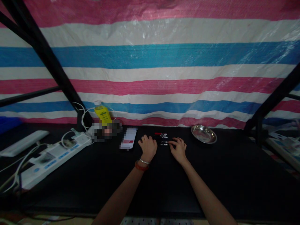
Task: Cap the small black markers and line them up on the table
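Observation:
Several small pen-like items with silvery ends lie in a row on the black table between my hands; the farthest is a red one, and the others are dark. My left hand, with a bracelet and an orange bangle at the wrist, rests palm down at their left ends, its fingers bent; what is under it is hidden. My right hand is at the right end of the nearest items, thumb and index finger close together at a silvery tip. Whether it grips that tip is too small to tell.
A shiny metal dish stands at the back right. Left of my hands lies a phone. Farther left are a yellow bottle, a blurred-out patch and a white power strip with cables. Black frame posts flank the table.

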Demonstrator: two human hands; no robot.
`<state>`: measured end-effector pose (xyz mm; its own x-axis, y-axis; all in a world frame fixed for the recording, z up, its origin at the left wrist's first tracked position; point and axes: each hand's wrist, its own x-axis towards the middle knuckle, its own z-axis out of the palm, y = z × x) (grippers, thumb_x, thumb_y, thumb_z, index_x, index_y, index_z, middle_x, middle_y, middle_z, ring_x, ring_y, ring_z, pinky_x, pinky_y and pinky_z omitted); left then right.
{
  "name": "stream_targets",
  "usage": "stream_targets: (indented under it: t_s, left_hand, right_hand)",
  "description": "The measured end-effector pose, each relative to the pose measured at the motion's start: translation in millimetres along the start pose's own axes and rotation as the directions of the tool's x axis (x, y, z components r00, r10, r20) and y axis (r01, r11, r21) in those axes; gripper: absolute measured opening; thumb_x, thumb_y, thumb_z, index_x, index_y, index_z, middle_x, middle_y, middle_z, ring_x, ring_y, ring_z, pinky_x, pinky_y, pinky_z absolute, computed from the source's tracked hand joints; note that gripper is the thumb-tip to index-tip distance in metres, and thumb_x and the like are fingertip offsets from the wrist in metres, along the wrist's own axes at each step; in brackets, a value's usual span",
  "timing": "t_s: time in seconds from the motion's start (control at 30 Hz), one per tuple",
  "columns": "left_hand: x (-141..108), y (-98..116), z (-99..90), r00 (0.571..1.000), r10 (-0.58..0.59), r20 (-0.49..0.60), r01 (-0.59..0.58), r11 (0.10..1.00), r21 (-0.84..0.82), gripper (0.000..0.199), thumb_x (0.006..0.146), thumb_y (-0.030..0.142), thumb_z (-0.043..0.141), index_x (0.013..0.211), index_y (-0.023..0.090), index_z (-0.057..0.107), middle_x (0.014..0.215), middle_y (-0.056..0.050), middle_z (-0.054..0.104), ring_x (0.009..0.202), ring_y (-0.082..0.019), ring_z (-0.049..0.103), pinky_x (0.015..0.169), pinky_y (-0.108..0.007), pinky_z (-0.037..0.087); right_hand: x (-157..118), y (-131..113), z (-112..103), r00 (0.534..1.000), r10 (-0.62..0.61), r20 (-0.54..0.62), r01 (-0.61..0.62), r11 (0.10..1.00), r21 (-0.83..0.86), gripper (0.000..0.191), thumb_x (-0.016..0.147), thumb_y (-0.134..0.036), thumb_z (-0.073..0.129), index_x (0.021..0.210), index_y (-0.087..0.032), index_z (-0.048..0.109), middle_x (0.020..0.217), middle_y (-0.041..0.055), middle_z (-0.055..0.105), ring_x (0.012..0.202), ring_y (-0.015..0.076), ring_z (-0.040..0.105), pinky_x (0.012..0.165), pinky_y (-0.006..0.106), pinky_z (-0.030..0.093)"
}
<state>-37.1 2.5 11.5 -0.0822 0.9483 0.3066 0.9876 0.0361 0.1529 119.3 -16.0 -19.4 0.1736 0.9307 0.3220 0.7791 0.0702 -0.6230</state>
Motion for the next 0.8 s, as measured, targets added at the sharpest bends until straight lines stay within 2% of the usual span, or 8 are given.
stream_targets:
  t_s: [0.1, 0.2, 0.27, 0.37, 0.5, 0.6, 0.67, 0.8]
  left_hand:
    - [1.2, -0.7, -4.3, 1.0, -0.022, -0.011, 0.022, 1.0, -0.019, 0.028, 0.084, 0.027, 0.038, 0.094, 0.011, 0.059, 0.098, -0.015, 0.051, 0.097, -0.03, 0.044, 0.081, -0.045, 0.031]
    - [1.7, 0.7, -12.9, 0.999, 0.011, -0.044, -0.014, 0.997, -0.074, 0.024, 0.085, 0.026, 0.038, 0.095, 0.014, 0.056, 0.099, -0.013, 0.05, 0.097, -0.028, 0.044, 0.082, -0.043, 0.032]
    - [0.2, 3.3, -18.4, 0.993, 0.1, -0.064, -0.108, 0.984, -0.143, 0.021, 0.086, 0.024, 0.037, 0.094, 0.016, 0.054, 0.099, -0.011, 0.051, 0.095, -0.025, 0.045, 0.083, -0.04, 0.033]
    - [-6.8, 10.3, -22.4, 0.946, 0.317, -0.069, -0.324, 0.909, -0.261, 0.018, 0.087, 0.023, 0.038, 0.094, 0.018, 0.054, 0.1, -0.009, 0.052, 0.095, -0.022, 0.047, 0.083, -0.036, 0.035]
    - [-23.5, 22.6, -18.1, 0.777, 0.628, -0.049, -0.603, 0.719, -0.346, 0.025, 0.087, 0.026, 0.043, 0.11, 0.022, 0.052, 0.116, -0.006, 0.052, 0.109, -0.021, 0.044, 0.093, -0.035, 0.034]
    - [-36.9, 30.7, -9.6, 0.674, 0.738, -0.038, -0.698, 0.62, -0.358, 0.032, 0.088, 0.03, 0.044, 0.119, 0.025, 0.048, 0.131, -0.004, 0.045, 0.121, -0.021, 0.037, 0.1, -0.037, 0.03]
    - [-43.5, 34.4, -4.0, 0.655, 0.755, -0.033, -0.714, 0.604, -0.355, 0.037, 0.088, 0.032, 0.044, 0.125, 0.026, 0.044, 0.139, -0.004, 0.038, 0.127, -0.022, 0.032, 0.102, -0.039, 0.028]
    - [-47.5, 37.1, 0.5, 0.667, 0.745, -0.022, -0.701, 0.618, -0.356, 0.038, 0.09, 0.033, 0.039, 0.127, 0.023, 0.042, 0.14, -0.006, 0.038, 0.129, -0.021, 0.031, 0.102, -0.039, 0.029]
  right_hand:
    - [1.5, 0.5, -2.3, 0.994, -0.004, -0.105, 0.011, 0.998, 0.068, 0.023, 0.076, -0.022, 0.049, 0.084, -0.027, 0.07, 0.109, 0.0041, 0.062, 0.114, 0.0254, 0.043, 0.093, 0.043, 0.028]
    - [7.2, 8.2, -10.0, 0.943, 0.062, -0.326, -0.005, 0.985, 0.174, 0.027, 0.077, -0.022, 0.043, 0.086, -0.022, 0.068, 0.102, 0.0064, 0.063, 0.101, 0.0223, 0.051, 0.089, 0.039, 0.032]
    - [12.6, 18.5, -15.5, 0.879, 0.169, -0.447, -0.058, 0.966, 0.252, 0.028, 0.076, -0.023, 0.04, 0.085, -0.018, 0.067, 0.095, 0.0085, 0.064, 0.094, 0.0221, 0.054, 0.085, 0.036, 0.036]
    - [19.6, 35.9, -19.6, 0.807, 0.359, -0.47, -0.18, 0.906, 0.383, 0.031, 0.074, -0.025, 0.038, 0.083, -0.015, 0.066, 0.088, 0.0103, 0.064, 0.085, 0.0223, 0.056, 0.08, 0.034, 0.04]
    - [22.1, 46.9, -18.4, 0.844, 0.42, -0.333, -0.306, 0.888, 0.344, 0.031, 0.071, -0.028, 0.041, 0.085, -0.015, 0.066, 0.085, 0.0092, 0.065, 0.078, 0.0228, 0.058, 0.075, 0.034, 0.041]
    - [20.3, 44.9, -17.2, 0.882, 0.368, -0.295, -0.316, 0.925, 0.209, 0.028, 0.07, -0.029, 0.044, 0.083, -0.017, 0.066, 0.084, 0.0079, 0.063, 0.077, 0.0228, 0.058, 0.075, 0.035, 0.041]
    - [19.3, 42.7, -16.5, 0.894, 0.328, -0.306, -0.287, 0.942, 0.171, 0.027, 0.07, -0.028, 0.045, 0.082, -0.017, 0.066, 0.083, 0.0076, 0.062, 0.077, 0.0218, 0.058, 0.075, 0.034, 0.042]
    - [18.5, 41.6, -13.7, 0.929, 0.226, -0.292, -0.196, 0.972, 0.13, 0.026, 0.069, -0.026, 0.046, 0.082, -0.016, 0.066, 0.081, 0.0071, 0.061, 0.074, 0.0197, 0.058, 0.074, 0.031, 0.043]
